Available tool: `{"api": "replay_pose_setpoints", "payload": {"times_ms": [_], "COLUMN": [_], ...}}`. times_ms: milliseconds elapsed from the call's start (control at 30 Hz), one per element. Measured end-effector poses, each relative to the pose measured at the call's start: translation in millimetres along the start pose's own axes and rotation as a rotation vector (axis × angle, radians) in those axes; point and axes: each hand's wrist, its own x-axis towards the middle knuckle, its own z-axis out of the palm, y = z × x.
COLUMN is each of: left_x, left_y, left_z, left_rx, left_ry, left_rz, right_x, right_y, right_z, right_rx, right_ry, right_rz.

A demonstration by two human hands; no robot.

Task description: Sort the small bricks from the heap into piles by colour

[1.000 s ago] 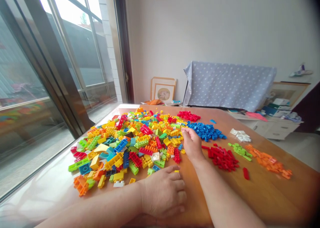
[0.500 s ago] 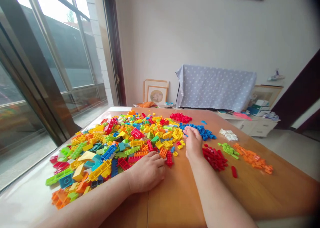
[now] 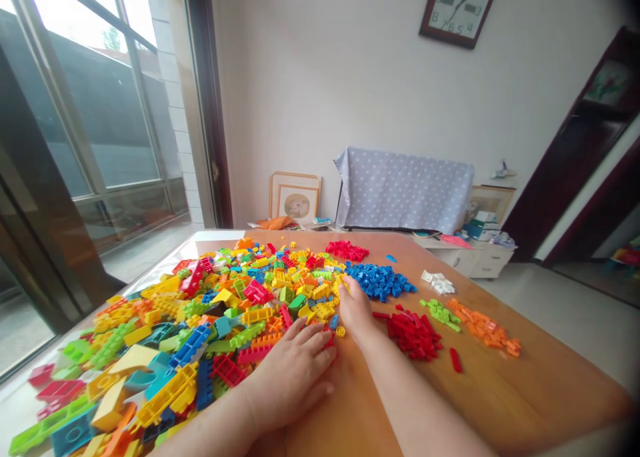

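My left hand lies palm down at the right edge of a large mixed heap of toy building bricks, its fingers spread over a few red bricks. My right hand is on edge beside the yellow bricks at the heap's right side. Its thumb shows, but the other fingers are mostly hidden, so I cannot tell whether they hold a brick. Just beyond it lies a pile of blue bricks. A pile of dark red bricks is to the right of my right wrist.
Further sorted groups lie on the wooden table: bright red bricks, white bricks, lime green bricks and orange bricks. One red brick lies apart. A glass door stands left.
My right hand has moved from the edge of the blue pile to the mixed heap's yellow bricks. My left fingers have spread from a curled position. The camera view has shifted up and right.
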Motion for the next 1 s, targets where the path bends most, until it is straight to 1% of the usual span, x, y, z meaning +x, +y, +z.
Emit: {"api": "replay_pose_setpoints", "payload": {"times_ms": [67,167,233,333,433,533,600,733,800,933,1000], "left_x": [-4.1,-6.2,-5.7,-3.9,-1.0,2.4,3.9,5.0,5.8,9.4,10.6], "left_y": [-5.1,-10.7,-11.7,-9.8,-7.0,-6.9,-9.5,-18.1,-21.6,-24.3,-25.0], "left_z": [2.0,2.0,0.9,-1.9,-5.9,-8.4,-6.8,3.1,6.8,5.2,3.8], "left_rx": [-0.036,-0.07,-0.088,-0.124,-0.127,-0.118,-0.121,-0.136,-0.157,-0.16,-0.133], "left_ry": [-0.023,-0.049,-0.074,-0.119,-0.175,-0.21,-0.214,-0.216,-0.207,-0.23,-0.22], "left_rz": [-0.005,-0.039,-0.059,-0.063,-0.076,-0.088,-0.076,-0.046,-0.041,-0.095,-0.119], "right_x": [4.7,18.7,26.7,30.7,28.8,27.9,29.0,32.3,33.4,34.9,34.9], "right_y": [-9.8,-18.4,-17.4,-11.7,-12.2,-21.7,-29.1,-39.2,-42.2,-46.9,-49.0], "right_z": [9.5,19.7,24.5,33.1,46.9,64.4,75.9,97.3,107.7,126.5,132.4], "right_rx": [-0.19,-0.377,-0.488,-0.584,-0.585,-0.538,-0.513,-0.499,-0.482,-0.421,-0.373], "right_ry": [-0.094,-0.137,-0.138,-0.149,-0.189,-0.243,-0.269,-0.319,-0.34,-0.379,-0.408], "right_rz": [-0.067,-0.169,-0.162,-0.078,-0.052,-0.073,-0.088,-0.087,-0.118,-0.151,-0.156]}}
